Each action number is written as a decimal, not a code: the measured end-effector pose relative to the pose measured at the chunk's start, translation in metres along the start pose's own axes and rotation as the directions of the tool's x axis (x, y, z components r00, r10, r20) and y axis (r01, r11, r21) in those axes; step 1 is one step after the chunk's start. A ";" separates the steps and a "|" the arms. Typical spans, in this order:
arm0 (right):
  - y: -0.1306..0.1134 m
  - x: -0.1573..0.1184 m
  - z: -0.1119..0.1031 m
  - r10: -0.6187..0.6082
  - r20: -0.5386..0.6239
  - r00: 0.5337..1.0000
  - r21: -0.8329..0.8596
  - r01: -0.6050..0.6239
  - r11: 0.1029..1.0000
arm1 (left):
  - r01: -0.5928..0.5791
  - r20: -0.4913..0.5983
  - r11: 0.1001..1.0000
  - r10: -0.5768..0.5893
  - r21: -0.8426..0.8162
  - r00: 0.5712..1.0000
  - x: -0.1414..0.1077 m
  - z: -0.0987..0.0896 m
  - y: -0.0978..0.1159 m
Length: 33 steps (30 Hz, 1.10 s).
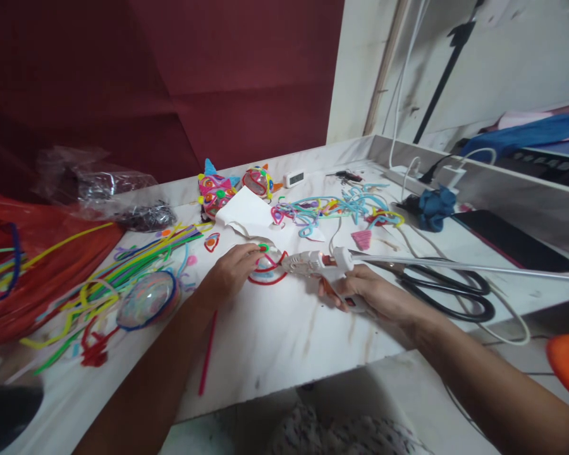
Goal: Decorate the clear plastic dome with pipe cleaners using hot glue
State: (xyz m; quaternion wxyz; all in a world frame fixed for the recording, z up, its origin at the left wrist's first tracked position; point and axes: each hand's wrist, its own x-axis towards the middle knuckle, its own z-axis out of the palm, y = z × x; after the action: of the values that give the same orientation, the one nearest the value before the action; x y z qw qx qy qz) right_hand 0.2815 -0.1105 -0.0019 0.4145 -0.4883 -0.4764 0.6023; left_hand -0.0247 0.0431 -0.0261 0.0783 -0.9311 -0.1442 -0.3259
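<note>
My right hand is wrapped round the handle of a white glue gun, with a long clear stick running out of its back. The gun's nozzle points left, at a red-outlined clear piece on the table. My left hand is closed at the left edge of that piece, its fingertips by a small green and red bit. Whether the fingers grip the piece or the bit is too small to tell. A pink stick lies below my left hand.
Coloured pipe cleaners and a blue-rimmed clear shape lie left. Decorated balls, white paper and tangled pieces are behind. Black-handled scissors, cables and a dark phone lie right.
</note>
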 end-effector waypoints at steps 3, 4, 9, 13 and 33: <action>0.001 0.001 -0.002 -0.006 0.023 1.000 -0.016 0.007 1.000 | -0.015 -0.018 1.000 0.015 0.003 1.000 0.000 -0.001 0.001; 0.002 0.001 -0.003 -0.005 0.028 1.000 -0.019 0.006 1.000 | -0.025 -0.025 1.000 0.026 0.012 0.999 0.000 -0.001 0.001; 0.000 -0.003 0.000 0.011 -0.022 1.000 0.016 -0.011 1.000 | -0.118 -0.026 0.988 0.121 0.101 0.992 -0.003 0.004 -0.006; -0.003 -0.008 0.004 0.001 -0.047 0.999 0.047 0.001 0.999 | -0.156 -0.001 0.975 0.158 0.161 0.987 -0.008 0.011 -0.012; -0.001 -0.023 -0.001 0.014 -0.119 0.993 0.098 -0.002 0.995 | -0.261 0.237 0.920 0.195 0.293 0.952 0.000 -0.009 -0.001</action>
State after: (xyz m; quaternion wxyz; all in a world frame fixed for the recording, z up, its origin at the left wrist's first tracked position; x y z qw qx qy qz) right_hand 0.2867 -0.1322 0.0035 0.4631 -0.5045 -0.4190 0.5962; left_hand -0.0304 0.0424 -0.0190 0.2510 -0.9447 -0.0925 -0.1898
